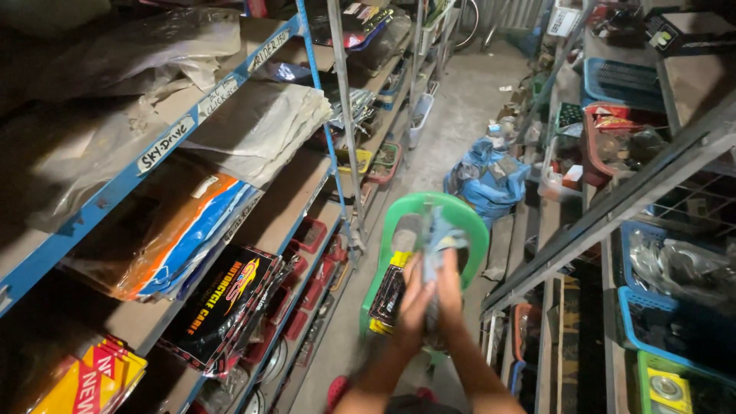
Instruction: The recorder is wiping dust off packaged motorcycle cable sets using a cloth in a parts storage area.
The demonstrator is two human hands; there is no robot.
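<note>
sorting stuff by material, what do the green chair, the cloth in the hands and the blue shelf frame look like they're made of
Green chair: likely moulded plastic, smooth, even colour with a slight sheen.
Cloth: seems soft grey-blue fabric, crumpled and folding between the left hand and right hand.
Shelf frame: looks like blue-painted metal, thin perforated rails; the boards on it appear to be bare wood or board.

I see dim light, brightest on the far concrete floor, deep shadow under the left shelves, motion-blurred hands, and bent edges.
</note>
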